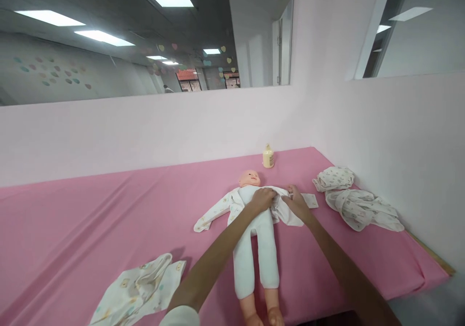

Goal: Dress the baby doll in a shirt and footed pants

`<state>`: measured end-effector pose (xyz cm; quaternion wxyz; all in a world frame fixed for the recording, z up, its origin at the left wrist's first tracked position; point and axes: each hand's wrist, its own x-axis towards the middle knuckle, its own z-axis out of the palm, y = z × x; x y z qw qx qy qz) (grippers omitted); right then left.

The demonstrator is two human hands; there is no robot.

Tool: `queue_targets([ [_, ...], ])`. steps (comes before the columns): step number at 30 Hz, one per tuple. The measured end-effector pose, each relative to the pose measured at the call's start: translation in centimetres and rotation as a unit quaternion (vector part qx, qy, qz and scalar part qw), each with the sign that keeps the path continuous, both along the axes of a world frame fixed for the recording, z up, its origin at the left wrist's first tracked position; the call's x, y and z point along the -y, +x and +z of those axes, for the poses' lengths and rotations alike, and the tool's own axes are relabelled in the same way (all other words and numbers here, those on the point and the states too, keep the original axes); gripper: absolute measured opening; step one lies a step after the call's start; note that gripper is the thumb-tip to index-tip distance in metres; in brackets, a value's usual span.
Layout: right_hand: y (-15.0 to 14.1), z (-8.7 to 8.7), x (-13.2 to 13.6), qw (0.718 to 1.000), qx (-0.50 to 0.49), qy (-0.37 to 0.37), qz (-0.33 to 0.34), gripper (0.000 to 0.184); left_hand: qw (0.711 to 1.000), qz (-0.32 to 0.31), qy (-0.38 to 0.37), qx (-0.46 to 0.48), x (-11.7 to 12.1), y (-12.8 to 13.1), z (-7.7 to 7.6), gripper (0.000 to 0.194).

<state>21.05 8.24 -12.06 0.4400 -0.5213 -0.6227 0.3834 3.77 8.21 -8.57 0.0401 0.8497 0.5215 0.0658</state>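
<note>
A baby doll [250, 223] with a white cloth body lies on its back, head toward the wall. Its white printed baby shirt [286, 214] is spread open at the front, with one sleeve stretched out to the left over that arm. My left hand [264, 200] rests over the doll's chest near the shoulder, fingers curled on the shirt's edge. To its right, my right hand [298, 204] grips the shirt by the other sleeve, whose cuff lies beyond my fingers. The doll's arm on this side is hidden by cloth and hands.
A pink sheet [109, 219] covers the table against the wall. A pale yellow pump bottle [268, 157] stands behind the doll's head. Crumpled printed baby clothes [358, 205] lie at the right, and another printed garment [141, 287] at the front left.
</note>
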Motion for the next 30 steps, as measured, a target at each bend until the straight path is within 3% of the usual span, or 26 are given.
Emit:
queue_targets([
  [3, 2.4, -1.3, 1.5, 1.0, 0.007, -0.012, -0.006, 0.059, 0.996, 0.038, 0.068, 0.051, 3.9, -3.8, 0.1, 0.033],
  [6, 3.8, -2.3, 3.2, 0.999, 0.027, -0.028, -0.036, 0.063, 0.97, 0.185, 0.107, 0.113, 8.0, -6.9, -0.4, 0.032],
  [9, 3.8, -2.8, 4.7, 0.996, 0.076, -0.051, -0.009, 0.054, 0.947, 0.287, 0.024, 0.142, 10.9, -8.2, -0.7, 0.037],
  [12, 2.8, -2.6, 5.7, 0.994, 0.095, -0.053, 0.012, 0.038, 0.931, 0.324, -0.042, 0.162, 12.4, -8.1, -0.3, 0.02],
  [14, 1.7, -1.8, 6.4, 0.997, 0.071, -0.028, 0.002, 0.035, 0.932, 0.322, -0.038, 0.164, 12.9, -7.6, 0.3, 0.013],
  [18, -1.4, 0.5, 8.3, 0.999, 0.034, 0.03, 0.025, 0.028, 0.947, 0.271, -0.006, 0.17, 13.3, -6.4, 1.5, 0.018],
  [22, -4.6, 2.2, 10.0, 0.983, 0.079, 0.02, 0.164, 0.03, 0.975, 0.165, -0.044, 0.14, 13.6, -6.1, 2.2, 0.016],
  [24, -5.4, 2.5, 9.9, 0.976, 0.119, 0.003, 0.183, 0.033, 0.978, 0.13, -0.088, 0.135, 13.5, -6.3, 2.4, 0.015],
  [26, -5.6, 2.7, 9.1, 0.982, 0.154, 0.012, 0.108, 0.036, 0.969, 0.144, -0.12, 0.158, 13.0, -6.6, 2.7, 0.017],
  [28, -5.4, 2.8, 7.5, 0.986, 0.162, 0.035, 0.003, 0.038, 0.951, 0.207, -0.117, 0.197, 12.1, -7.0, 2.9, 0.023],
  [30, -5.2, 2.8, 5.6, 0.986, 0.154, 0.034, -0.055, 0.041, 0.924, 0.287, -0.089, 0.235, 10.6, -7.4, 2.7, 0.027],
])
